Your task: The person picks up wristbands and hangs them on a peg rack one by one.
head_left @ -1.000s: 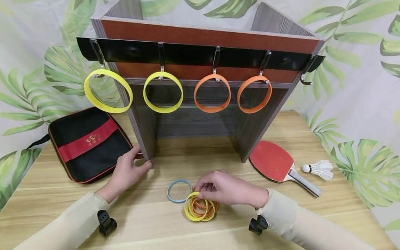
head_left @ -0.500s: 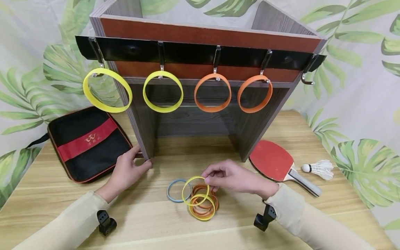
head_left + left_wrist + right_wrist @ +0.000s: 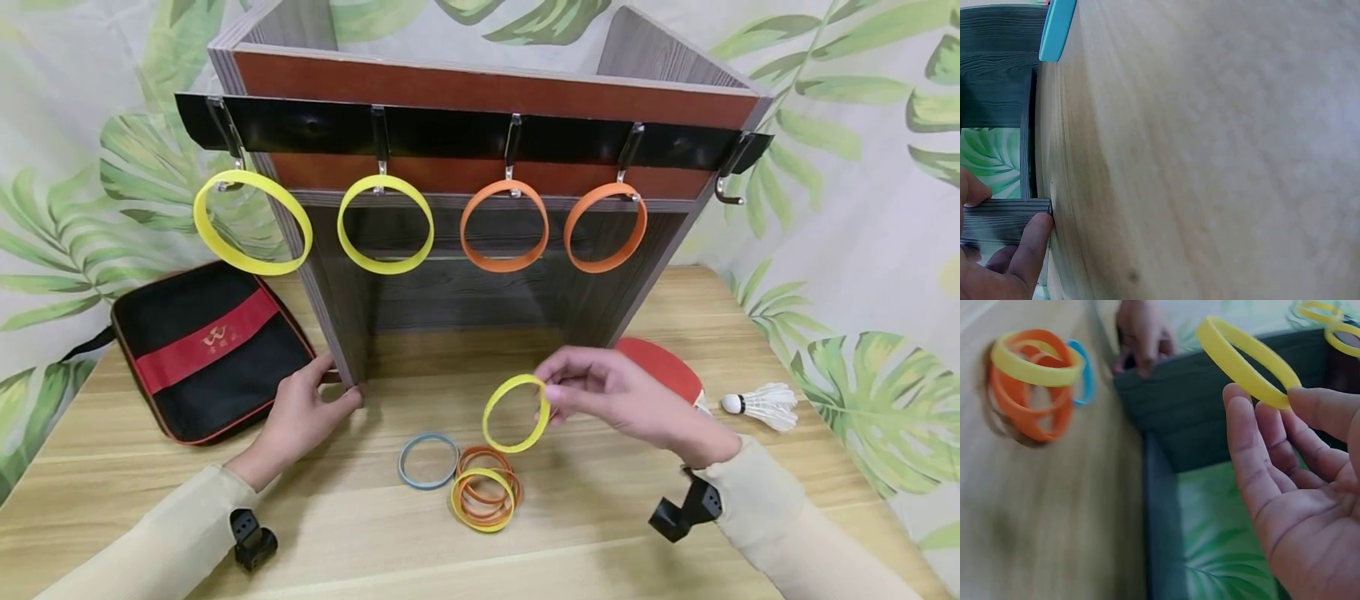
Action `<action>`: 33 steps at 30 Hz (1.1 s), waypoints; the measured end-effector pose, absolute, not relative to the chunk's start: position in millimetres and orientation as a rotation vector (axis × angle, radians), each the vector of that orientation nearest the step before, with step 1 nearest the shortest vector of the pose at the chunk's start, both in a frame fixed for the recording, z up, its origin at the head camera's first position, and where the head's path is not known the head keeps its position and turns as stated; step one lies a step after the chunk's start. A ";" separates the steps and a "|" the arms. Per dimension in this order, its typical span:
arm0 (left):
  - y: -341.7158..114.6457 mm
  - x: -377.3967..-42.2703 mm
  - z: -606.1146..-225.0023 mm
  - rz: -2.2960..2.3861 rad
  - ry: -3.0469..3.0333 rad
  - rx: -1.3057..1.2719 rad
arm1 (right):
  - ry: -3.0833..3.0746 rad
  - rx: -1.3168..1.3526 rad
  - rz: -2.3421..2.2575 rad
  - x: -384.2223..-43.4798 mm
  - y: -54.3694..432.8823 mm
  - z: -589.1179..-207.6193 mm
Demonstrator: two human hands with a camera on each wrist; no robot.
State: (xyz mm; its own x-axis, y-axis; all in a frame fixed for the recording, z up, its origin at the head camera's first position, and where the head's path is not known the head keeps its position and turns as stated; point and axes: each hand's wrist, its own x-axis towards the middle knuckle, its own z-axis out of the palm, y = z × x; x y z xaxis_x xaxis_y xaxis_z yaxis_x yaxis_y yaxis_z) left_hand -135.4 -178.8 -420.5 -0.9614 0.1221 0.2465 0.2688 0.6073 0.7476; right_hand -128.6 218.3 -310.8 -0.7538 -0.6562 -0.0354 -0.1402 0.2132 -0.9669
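My right hand (image 3: 618, 398) pinches a yellow silicone wristband (image 3: 514, 448) between thumb and fingertips, raised above the table in front of the stand. In the right wrist view the wristband (image 3: 1235, 359) tilts above my fingers. My left hand (image 3: 300, 421) holds the lower front edge of the stand's left side panel (image 3: 333, 333); the left wrist view shows thumb and fingers on both sides of the panel (image 3: 1004, 219). On the table lies a pile of orange wristbands (image 3: 517, 483) with a yellow wristband (image 3: 454, 500) on it. Beside them lies a blue wristband (image 3: 427, 486).
Two yellow wristbands (image 3: 201, 225) and two orange wristbands (image 3: 463, 229) hang from hooks on a black rail (image 3: 450, 132). Another hook (image 3: 727, 196) sits at the far right. A black-and-red case (image 3: 210, 392), a red table tennis bat (image 3: 663, 367) and a shuttlecock (image 3: 768, 407) lie around the stand.
My right hand has lifted a yellow wristband off the pile and carried it up and to the right, towards the stand. My left hand keeps its place on the side panel.
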 end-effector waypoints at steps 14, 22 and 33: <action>-180.4 -136.1 -420.6 -1.290 -2.655 -0.328 | 2.064 -0.894 -1.956 -128.3 257.2 -253.4; -180.6 -135.4 -421.7 -1.256 -2.632 -0.340 | 1.648 -1.069 -2.342 -133.1 277.2 -239.9; -178.8 -134.9 -422.5 -1.268 -2.626 -0.336 | 1.548 -0.808 -2.767 -134.9 285.9 -227.2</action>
State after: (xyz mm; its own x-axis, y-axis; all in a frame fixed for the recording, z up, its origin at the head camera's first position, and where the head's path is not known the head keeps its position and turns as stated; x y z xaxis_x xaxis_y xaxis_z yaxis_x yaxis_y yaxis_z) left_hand -134.9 -178.8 -422.5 -0.9528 0.1144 0.2812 0.2914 0.6050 0.7410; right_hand -134.9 285.9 -227.2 -0.8700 -0.1227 0.4775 -0.3427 -0.5457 -0.7647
